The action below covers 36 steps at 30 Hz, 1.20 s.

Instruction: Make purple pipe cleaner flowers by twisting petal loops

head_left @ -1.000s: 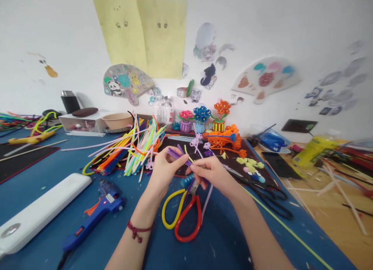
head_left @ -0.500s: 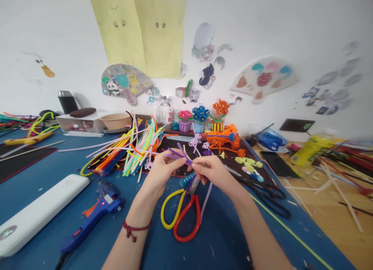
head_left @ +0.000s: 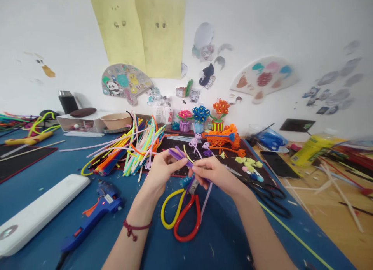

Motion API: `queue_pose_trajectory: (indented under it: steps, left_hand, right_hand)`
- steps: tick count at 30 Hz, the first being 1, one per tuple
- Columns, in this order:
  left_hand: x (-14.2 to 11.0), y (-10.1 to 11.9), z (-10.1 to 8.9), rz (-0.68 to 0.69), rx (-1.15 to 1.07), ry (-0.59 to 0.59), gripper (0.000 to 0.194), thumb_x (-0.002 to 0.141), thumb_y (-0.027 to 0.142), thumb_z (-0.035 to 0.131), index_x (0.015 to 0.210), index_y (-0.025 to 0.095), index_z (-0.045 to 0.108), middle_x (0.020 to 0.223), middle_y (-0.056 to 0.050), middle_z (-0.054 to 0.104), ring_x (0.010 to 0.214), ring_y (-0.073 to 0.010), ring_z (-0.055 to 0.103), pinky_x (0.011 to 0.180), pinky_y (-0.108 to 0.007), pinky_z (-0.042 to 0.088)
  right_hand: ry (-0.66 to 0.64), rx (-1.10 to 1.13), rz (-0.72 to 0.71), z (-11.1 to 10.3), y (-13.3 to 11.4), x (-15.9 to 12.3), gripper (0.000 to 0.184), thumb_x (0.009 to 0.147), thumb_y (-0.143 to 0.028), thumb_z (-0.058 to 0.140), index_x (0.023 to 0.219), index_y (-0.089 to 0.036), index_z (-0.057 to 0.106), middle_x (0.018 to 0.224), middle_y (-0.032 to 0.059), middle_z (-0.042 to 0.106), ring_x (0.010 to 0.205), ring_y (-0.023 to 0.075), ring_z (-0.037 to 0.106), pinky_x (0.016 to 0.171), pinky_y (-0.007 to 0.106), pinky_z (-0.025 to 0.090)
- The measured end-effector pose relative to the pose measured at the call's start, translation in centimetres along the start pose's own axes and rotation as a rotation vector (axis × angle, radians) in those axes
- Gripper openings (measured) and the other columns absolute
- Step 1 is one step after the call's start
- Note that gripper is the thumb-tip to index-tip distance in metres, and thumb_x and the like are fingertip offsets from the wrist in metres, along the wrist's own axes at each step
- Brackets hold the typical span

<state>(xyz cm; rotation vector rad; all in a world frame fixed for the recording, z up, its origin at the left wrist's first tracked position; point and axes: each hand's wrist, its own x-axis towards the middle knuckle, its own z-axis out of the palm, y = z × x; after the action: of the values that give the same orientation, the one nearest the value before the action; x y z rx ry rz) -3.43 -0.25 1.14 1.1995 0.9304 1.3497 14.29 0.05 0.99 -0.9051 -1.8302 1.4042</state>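
Note:
Purple pipe cleaners (head_left: 177, 155) are pinched between both hands, with a short yellow piece (head_left: 188, 154) beside them. My left hand (head_left: 166, 165) is closed around their left part, thumb on top. My right hand (head_left: 208, 169) grips the right end with thumb and fingers; its fingertips meet close to the left ones. Just below the hands lie scissors with one yellow and one red handle (head_left: 200, 215), their blades partly hidden. A lilac pipe cleaner (head_left: 206, 200) hangs or lies beneath the right hand; I cannot tell which.
A blue glue gun (head_left: 96, 211) and a long white case (head_left: 43, 211) lie left. Bundled pipe cleaners (head_left: 140, 149) are behind my left hand. Black scissors (head_left: 268, 192) lie right, near pompoms (head_left: 249, 164) and a phone (head_left: 279, 164). Small potted flowers (head_left: 201, 116) stand at the back.
The purple pipe cleaners have turned slightly between the fingers and the yellow piece shows more clearly. Both hands stay in nearly the same place.

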Motion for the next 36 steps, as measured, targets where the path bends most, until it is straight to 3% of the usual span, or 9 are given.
queue_pose_trajectory:
  steps: [10, 19, 25, 32, 36]
  left_hand:
    - [-0.05, -0.14, 0.47, -0.023, -0.014, 0.119, 0.022, 0.056, 0.023, 0.084, 0.070, 0.013, 0.070, 0.064, 0.000, 0.068, 0.057, -0.0092, 0.056, 0.053, -0.019, 0.041]
    - [-0.01, -0.12, 0.56, 0.012, -0.064, 0.170, 0.022, 0.061, 0.029, 0.081, 0.067, 0.014, 0.066, 0.058, 0.005, 0.057, 0.047, -0.0042, 0.038, 0.044, -0.019, 0.026]
    - [0.28, -0.05, 0.39, 0.046, -0.169, 0.223, 0.028, 0.060, 0.033, 0.082, 0.072, 0.015, 0.065, 0.061, 0.006, 0.052, 0.049, -0.0039, 0.037, 0.044, -0.018, 0.028]
    - [0.26, -0.46, 0.50, 0.037, 0.013, 0.234, 0.029, 0.067, 0.040, 0.077, 0.076, 0.015, 0.065, 0.051, 0.006, 0.047, 0.043, -0.0045, 0.035, 0.040, -0.018, 0.024]
    - [0.12, -0.45, 0.72, 0.012, 0.054, 0.216, 0.027, 0.069, 0.039, 0.074, 0.068, 0.015, 0.062, 0.046, 0.007, 0.046, 0.040, -0.0051, 0.035, 0.040, -0.019, 0.024]
  right_hand:
    - [0.036, -0.047, -0.007, 0.17, 0.26, 0.18, 0.036, 0.086, -0.045, 0.057, 0.083, -0.011, 0.070, 0.050, -0.0032, 0.052, 0.041, 0.0080, 0.047, 0.041, 0.019, 0.039]
    - [0.050, -0.038, -0.031, 0.12, 0.26, 0.16, 0.041, 0.085, -0.049, 0.058, 0.084, -0.010, 0.072, 0.050, -0.0025, 0.054, 0.039, 0.0078, 0.047, 0.040, 0.020, 0.039]
    - [0.097, -0.097, -0.043, 0.02, 0.45, 0.30, 0.041, 0.087, -0.048, 0.056, 0.083, -0.011, 0.072, 0.049, -0.0021, 0.054, 0.039, 0.0080, 0.047, 0.040, 0.020, 0.037]
    - [0.115, -0.130, -0.027, 0.25, 0.90, 0.62, 0.039, 0.087, -0.048, 0.057, 0.090, -0.012, 0.072, 0.054, -0.0011, 0.058, 0.039, 0.0085, 0.049, 0.041, 0.020, 0.037]
    - [0.108, -0.129, -0.036, 0.36, 0.82, 0.62, 0.038, 0.087, -0.049, 0.056, 0.083, -0.013, 0.069, 0.057, -0.0010, 0.059, 0.042, 0.0086, 0.051, 0.042, 0.020, 0.038]
